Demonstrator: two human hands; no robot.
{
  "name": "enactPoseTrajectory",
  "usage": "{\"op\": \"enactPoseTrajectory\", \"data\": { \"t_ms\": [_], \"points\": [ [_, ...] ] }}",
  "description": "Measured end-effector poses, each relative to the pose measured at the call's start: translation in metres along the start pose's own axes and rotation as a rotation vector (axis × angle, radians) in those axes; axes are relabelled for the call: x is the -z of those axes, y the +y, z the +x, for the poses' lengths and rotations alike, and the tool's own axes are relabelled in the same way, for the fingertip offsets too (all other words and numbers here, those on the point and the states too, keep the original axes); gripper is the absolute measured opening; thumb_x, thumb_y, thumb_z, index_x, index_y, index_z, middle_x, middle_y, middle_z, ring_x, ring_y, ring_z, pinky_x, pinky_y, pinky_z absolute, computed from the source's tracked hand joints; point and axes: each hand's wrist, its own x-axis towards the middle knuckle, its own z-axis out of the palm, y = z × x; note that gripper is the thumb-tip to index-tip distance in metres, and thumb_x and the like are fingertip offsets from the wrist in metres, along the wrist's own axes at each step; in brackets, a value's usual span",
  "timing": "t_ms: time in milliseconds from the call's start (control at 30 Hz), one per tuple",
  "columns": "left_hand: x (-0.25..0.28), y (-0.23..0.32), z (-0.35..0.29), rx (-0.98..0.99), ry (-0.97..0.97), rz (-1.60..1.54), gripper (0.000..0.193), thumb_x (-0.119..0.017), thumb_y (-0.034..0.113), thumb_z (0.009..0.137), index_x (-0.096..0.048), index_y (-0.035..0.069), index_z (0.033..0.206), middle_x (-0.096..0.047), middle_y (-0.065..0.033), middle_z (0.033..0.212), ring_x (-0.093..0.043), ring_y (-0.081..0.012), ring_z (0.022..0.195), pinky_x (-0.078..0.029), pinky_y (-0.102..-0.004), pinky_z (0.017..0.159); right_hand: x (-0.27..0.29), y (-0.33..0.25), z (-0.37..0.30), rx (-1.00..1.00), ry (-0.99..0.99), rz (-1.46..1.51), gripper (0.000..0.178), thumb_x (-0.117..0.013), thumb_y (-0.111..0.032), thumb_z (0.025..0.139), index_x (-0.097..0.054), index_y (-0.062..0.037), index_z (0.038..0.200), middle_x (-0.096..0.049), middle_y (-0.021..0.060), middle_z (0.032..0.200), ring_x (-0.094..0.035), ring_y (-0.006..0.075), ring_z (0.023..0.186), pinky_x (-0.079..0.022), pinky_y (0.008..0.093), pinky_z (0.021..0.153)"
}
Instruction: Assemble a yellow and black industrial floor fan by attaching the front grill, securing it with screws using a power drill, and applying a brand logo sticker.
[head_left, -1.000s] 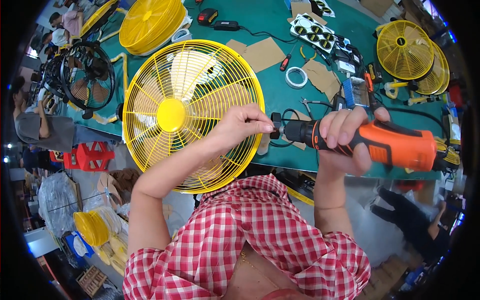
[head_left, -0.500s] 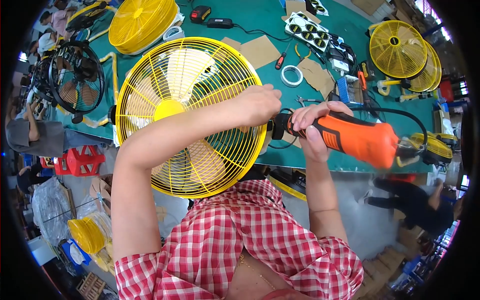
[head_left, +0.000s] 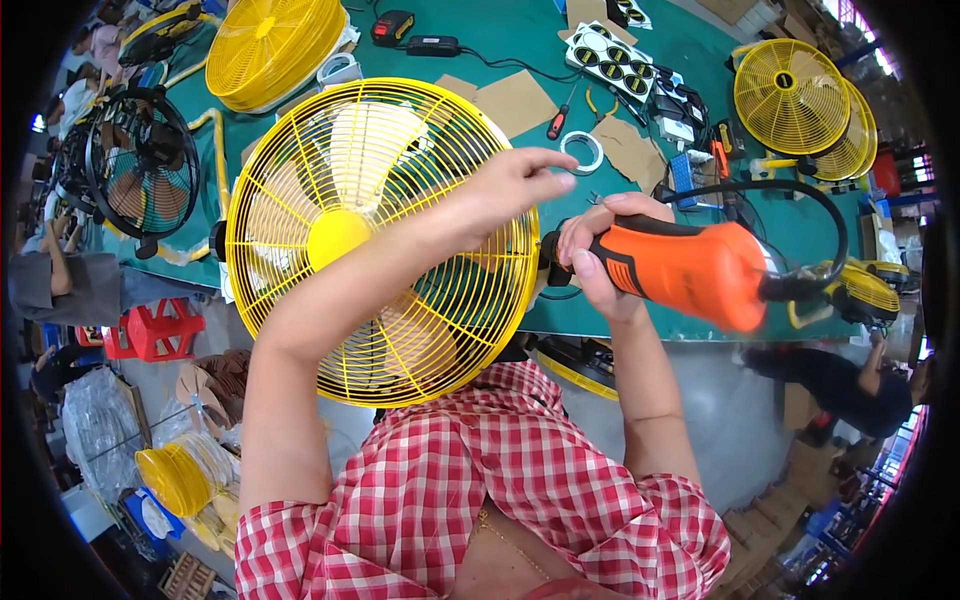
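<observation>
A round fan with a yellow wire guard stands in front of me, with pale blades behind the wires and a yellow disc at its centre. My left forearm crosses over the guard. My left hand hovers above the guard's upper right edge, fingers stretched out and holding nothing that I can see. In my right hand is an orange and black corded power tool, gripped near its black front end. The tool's nose points left at the black fitting on the guard's right side; its exact contact is hidden.
On the green table lie a tape roll, a screwdriver, cardboard and a sticker sheet. More yellow fans stand at the right, a black fan at the left. Red stools and co-workers are beyond.
My left hand has lifted off the guard's right edge and its fingers have opened out. My right hand and the power tool have shifted slightly left.
</observation>
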Motion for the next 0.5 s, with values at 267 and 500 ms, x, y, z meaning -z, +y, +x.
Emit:
{"op": "enactPoseTrajectory", "data": {
  "t_ms": [267,500],
  "points": [
    [0.004,-0.024,-0.005,0.132,0.075,-1.334,0.031,-0.045,0.000,0.089,-0.045,-0.008,0.118,-0.056,-0.0162,0.106,-0.058,-0.0209,0.101,-0.050,-0.0248,0.086,-0.012,-0.001,0.003,-0.031,-0.034,-0.040,0.038,-0.058,-0.001,0.076,-0.036,-0.0050,0.108,-0.049,0.0055,0.064,-0.049,0.0138,0.052,-0.045,0.0272,0.050],
    [0.011,-0.027,-0.013,0.091,0.055,-1.248,0.019,-0.055,0.021,0.088,-0.058,0.003,0.091,-0.060,-0.0009,0.073,-0.058,-0.0049,0.064,-0.050,-0.0143,0.058,-0.015,-0.013,0.015,-0.079,-0.164,-0.133,0.039,-0.062,-0.003,0.075,-0.039,-0.0036,0.106,-0.051,0.0050,0.063,-0.051,0.0134,0.053,-0.045,0.0265,0.052]
  ]
}}
